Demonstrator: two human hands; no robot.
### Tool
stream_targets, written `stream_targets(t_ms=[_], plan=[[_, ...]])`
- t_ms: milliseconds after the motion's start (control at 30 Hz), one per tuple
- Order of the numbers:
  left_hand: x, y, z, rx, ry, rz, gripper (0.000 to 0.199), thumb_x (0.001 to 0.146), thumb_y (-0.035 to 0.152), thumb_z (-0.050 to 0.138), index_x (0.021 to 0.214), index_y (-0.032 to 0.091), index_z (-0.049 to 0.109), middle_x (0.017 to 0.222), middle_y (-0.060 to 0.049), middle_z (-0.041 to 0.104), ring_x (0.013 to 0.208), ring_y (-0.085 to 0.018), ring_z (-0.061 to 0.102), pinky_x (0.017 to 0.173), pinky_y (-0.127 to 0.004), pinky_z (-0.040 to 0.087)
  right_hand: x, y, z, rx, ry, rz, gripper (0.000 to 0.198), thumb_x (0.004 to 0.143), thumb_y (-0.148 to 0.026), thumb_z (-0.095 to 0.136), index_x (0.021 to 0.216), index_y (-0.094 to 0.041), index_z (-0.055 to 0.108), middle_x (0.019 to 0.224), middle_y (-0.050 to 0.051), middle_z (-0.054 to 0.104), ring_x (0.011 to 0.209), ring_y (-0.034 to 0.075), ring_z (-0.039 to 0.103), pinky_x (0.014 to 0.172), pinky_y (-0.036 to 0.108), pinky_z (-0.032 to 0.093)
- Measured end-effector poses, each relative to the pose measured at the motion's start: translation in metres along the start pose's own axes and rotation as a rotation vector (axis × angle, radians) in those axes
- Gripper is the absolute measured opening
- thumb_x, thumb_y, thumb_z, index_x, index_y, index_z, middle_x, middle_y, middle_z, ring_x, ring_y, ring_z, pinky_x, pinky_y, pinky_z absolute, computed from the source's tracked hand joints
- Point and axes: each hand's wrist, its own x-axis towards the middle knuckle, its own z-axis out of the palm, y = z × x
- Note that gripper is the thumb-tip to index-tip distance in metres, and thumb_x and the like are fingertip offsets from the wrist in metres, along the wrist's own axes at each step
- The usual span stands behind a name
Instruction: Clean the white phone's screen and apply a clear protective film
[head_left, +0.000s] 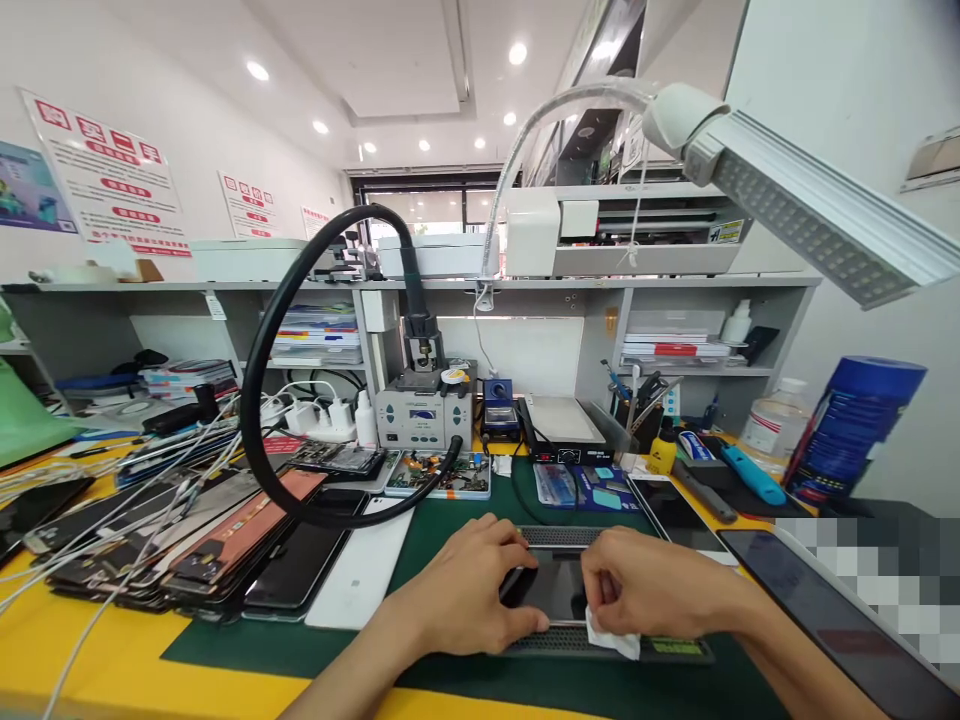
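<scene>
A phone with a dark, glossy screen (pixel 556 588) lies crosswise in front of me on a grey perforated plate (pixel 559 537). My left hand (pixel 476 585) grips its left end, thumb on the near edge and fingers along the far edge. At the right end, my right hand (pixel 637 578) is closed around a white wipe (pixel 613 641) and presses on the phone. The wipe's loose part hangs over the near edge. A green label shows at the plate's lower right. My right fingers hide that end of the phone.
Stacked phone parts (pixel 225 545) and a white tablet (pixel 364 565) lie left. Behind stands a hot-air station (pixel 424 418) with a looping black hose (pixel 251 400). A white phone (pixel 675 515) and a large dark tablet (pixel 832 610) lie right. A lamp (pixel 817 200) overhangs the bench.
</scene>
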Motion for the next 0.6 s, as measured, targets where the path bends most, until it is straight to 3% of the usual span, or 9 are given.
stream_targets(t_ms=[467, 600], plan=[[-0.0019, -0.0060, 0.0023, -0.042, 0.046, 0.011, 0.055, 0.079, 0.057, 0.072, 0.119, 0.020, 0.069, 0.113, -0.009, 0.066, 0.108, -0.030, 0.058, 0.095, -0.041, 0.047, 0.0048, -0.0076, -0.0059, -0.043, -0.027, 0.052, 0.007, 0.073, -0.024, 0.067, 0.073, -0.018, 0.071, 0.075, 0.001, 0.075, 0.066, 0.016, 0.065, 0.050, 0.021, 0.037], [-0.0023, -0.0077, -0.0014, -0.050, 0.030, 0.034, 0.042, 0.085, 0.045, 0.066, 0.117, 0.019, 0.069, 0.118, -0.011, 0.066, 0.110, -0.030, 0.059, 0.097, -0.041, 0.046, 0.0050, -0.0073, -0.0044, -0.039, -0.028, 0.053, 0.007, 0.073, -0.024, 0.068, 0.073, -0.018, 0.071, 0.074, 0.001, 0.074, 0.065, 0.016, 0.064, 0.049, 0.020, 0.036]])
